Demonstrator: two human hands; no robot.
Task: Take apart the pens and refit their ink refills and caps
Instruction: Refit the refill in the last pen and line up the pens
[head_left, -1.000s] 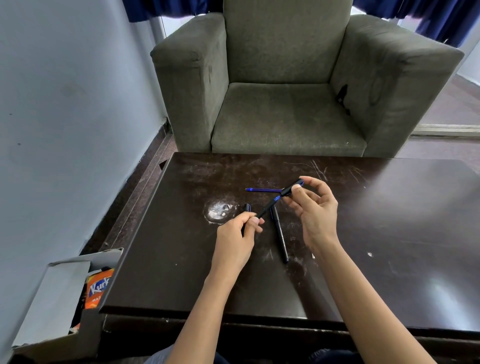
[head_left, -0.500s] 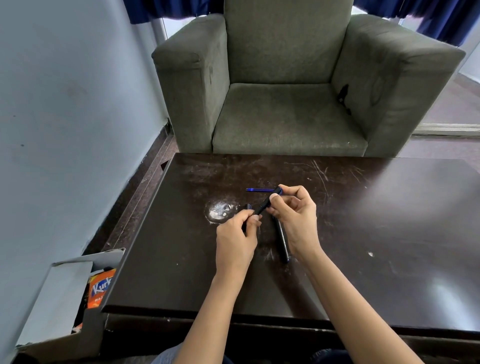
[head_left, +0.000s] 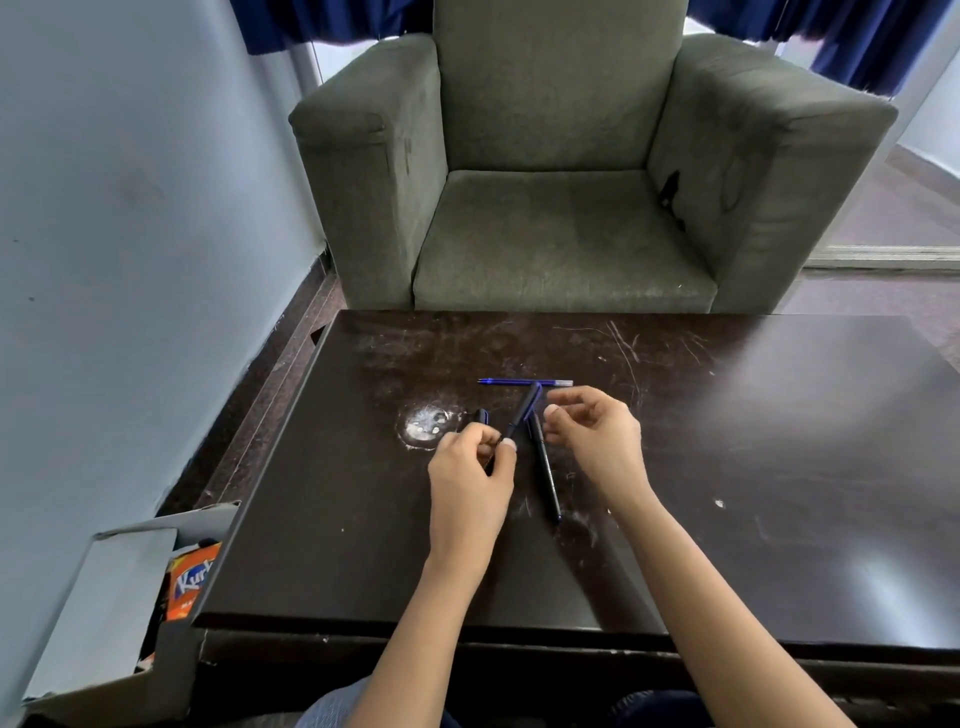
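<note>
My left hand pinches the lower end of a dark pen that slants up to the right above the table. My right hand hovers just right of that pen, fingers loosely curled and holding nothing. A second dark pen barrel lies on the dark table between my hands. A thin blue ink refill lies flat just beyond the held pen's tip. A small dark cap rests on the table above my left hand.
A worn white patch marks the tabletop left of the pens. A green armchair stands right behind the table. A cardboard box with an orange packet sits on the floor at the left, by the wall.
My right hand pushed the cap down along the pen toward my left hand, then let go and drew back slightly to the right. The pen stays in my left hand.
</note>
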